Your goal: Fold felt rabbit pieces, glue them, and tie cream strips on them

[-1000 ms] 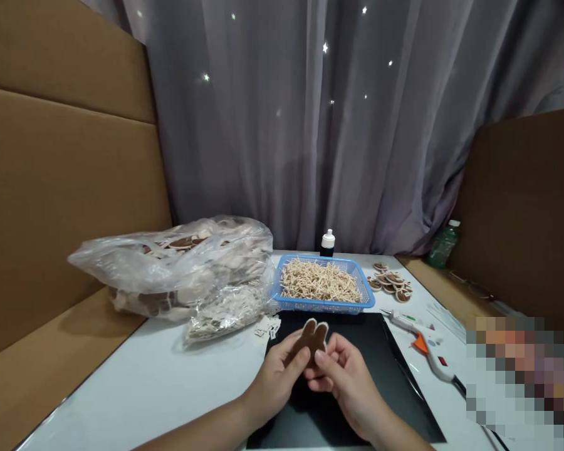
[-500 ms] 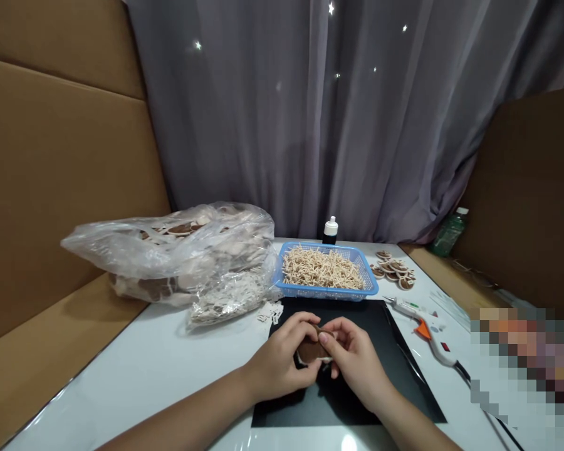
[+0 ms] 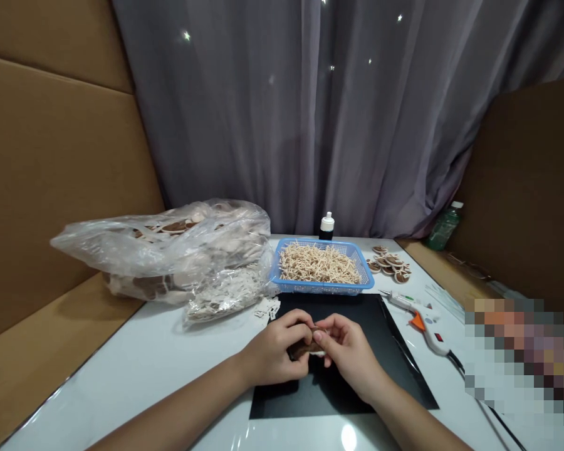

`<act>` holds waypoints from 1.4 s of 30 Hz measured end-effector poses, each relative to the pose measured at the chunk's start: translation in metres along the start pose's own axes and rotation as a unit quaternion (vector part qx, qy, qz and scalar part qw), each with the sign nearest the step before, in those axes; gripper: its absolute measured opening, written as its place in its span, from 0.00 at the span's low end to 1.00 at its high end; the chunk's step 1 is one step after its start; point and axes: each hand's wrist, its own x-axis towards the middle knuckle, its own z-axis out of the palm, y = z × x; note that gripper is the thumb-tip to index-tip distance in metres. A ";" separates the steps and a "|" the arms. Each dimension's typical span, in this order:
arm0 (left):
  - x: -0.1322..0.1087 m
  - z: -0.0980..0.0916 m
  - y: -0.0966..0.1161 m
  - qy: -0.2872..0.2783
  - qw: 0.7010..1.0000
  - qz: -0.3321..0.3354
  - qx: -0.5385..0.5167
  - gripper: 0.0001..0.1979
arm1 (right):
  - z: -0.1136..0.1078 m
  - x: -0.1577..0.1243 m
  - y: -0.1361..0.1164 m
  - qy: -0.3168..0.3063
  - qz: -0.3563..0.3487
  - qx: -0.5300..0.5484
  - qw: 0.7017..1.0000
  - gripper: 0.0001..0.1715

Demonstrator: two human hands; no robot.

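Both hands meet above a black mat (image 3: 371,316) around a brown piece (image 3: 304,348) with a pale edge, largely hidden by fingers. My left hand (image 3: 279,351) is closed on its left side, fingers curled over the top and thumb below. At the right edge, my right hand (image 3: 350,354) pinches the piece between thumb and fingers. Seen nearly edge-on, the piece looks tilted. Behind the mat stands a blue basket (image 3: 275,275) full of pale, short cord-like strands (image 3: 319,263).
A clear plastic bag (image 3: 207,250) of brown and white pieces lies left, with a smaller bag of white bits (image 3: 230,294) before it. Right are similar round pieces (image 3: 392,266) and a corded glue gun (image 3: 418,319). A white-capped bottle (image 3: 327,225) stands behind the basket.
The brown piece has tilted, so less of its flat brown face shows. Both hands remain on it and have shifted only slightly. The whole view has moved a little.
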 end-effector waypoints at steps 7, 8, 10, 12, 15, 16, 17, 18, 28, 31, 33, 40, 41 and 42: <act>0.000 0.004 0.000 0.061 0.998 -0.014 0.000 0.09 | 0.003 -0.003 -0.001 -0.053 0.028 0.090 0.994 0.16; 0.000 0.003 0.000 0.071 0.997 -0.007 -0.002 0.08 | 0.004 -0.003 -0.001 -0.052 0.028 0.104 0.993 0.16; 0.000 0.002 -0.001 0.091 0.996 0.011 -0.007 0.07 | 0.005 -0.003 -0.001 -0.045 0.033 0.127 0.990 0.17; -0.001 0.001 -0.002 0.096 0.995 0.018 -0.009 0.06 | 0.005 -0.003 -0.001 -0.039 0.049 0.142 0.988 0.18; -0.002 0.001 -0.003 0.081 0.997 0.005 -0.003 0.07 | 0.005 -0.002 0.002 -0.038 0.058 0.147 0.987 0.19; -0.002 0.000 -0.003 0.075 0.997 -0.004 0.002 0.07 | 0.005 -0.002 0.003 -0.039 0.051 0.145 0.987 0.19; -0.002 0.000 -0.003 0.066 0.998 -0.013 0.006 0.06 | 0.005 -0.002 0.004 -0.040 0.039 0.140 0.989 0.19; -0.002 0.000 -0.003 0.054 0.998 -0.022 0.011 0.06 | 0.005 -0.002 0.005 -0.040 0.026 0.133 0.990 0.18; -0.005 -0.001 -0.007 0.038 0.989 -0.144 0.005 0.05 | -0.002 0.013 -0.005 0.069 0.030 0.086 0.993 0.24; -0.005 0.000 -0.004 -0.008 0.985 -0.165 -0.047 0.05 | -0.006 0.033 -0.006 0.124 0.078 0.041 0.988 0.24; -0.005 0.000 -0.001 -0.035 0.985 -0.159 -0.060 0.05 | -0.006 0.046 -0.005 0.113 0.083 -0.011 0.990 0.24; -0.007 0.001 -0.007 -0.040 0.983 -0.169 -0.057 0.09 | -0.005 0.062 -0.007 0.079 -0.016 -0.105 0.991 0.18; -0.007 0.001 -0.008 -0.036 0.983 -0.172 -0.058 0.09 | -0.006 0.058 -0.009 0.076 -0.036 -0.121 0.989 0.17; -0.007 0.001 -0.009 -0.032 0.982 -0.174 -0.060 0.09 | -0.006 0.053 -0.011 0.073 -0.055 -0.134 0.987 0.16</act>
